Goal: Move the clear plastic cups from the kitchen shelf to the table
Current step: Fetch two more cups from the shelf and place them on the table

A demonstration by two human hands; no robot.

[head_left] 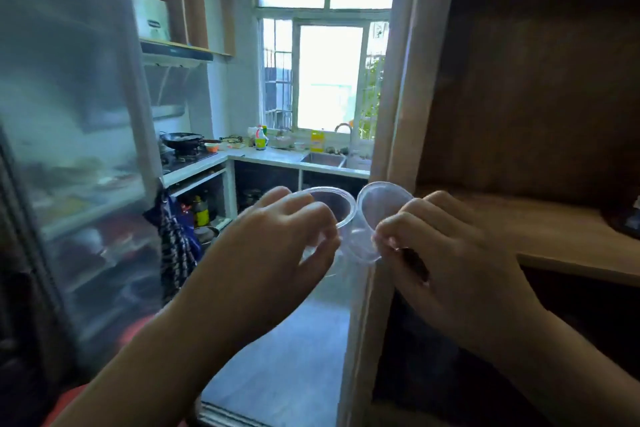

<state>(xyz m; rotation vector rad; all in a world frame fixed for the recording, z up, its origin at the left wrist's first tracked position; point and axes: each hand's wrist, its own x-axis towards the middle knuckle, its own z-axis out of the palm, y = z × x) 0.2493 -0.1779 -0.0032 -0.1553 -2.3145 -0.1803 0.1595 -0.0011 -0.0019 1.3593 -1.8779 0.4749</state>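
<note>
I hold two clear plastic cups in front of me at the kitchen doorway. My left hand (277, 246) grips one clear cup (334, 206) by its rim, mouth tilted up. My right hand (446, 253) pinches the rim of the other clear cup (375, 218), whose mouth faces me. The two cups touch each other between my hands. A wooden shelf (554, 229) is just right of my right hand, dark and mostly bare where it shows.
A glass-fronted cabinet (79, 149) stands close on the left, with a checked cloth (173, 246) hanging from it. The door frame (391, 135) rises between my hands and the shelf. Beyond are a counter with a sink (323, 159), a stove with a wok (181, 142), and open grey floor (294, 340).
</note>
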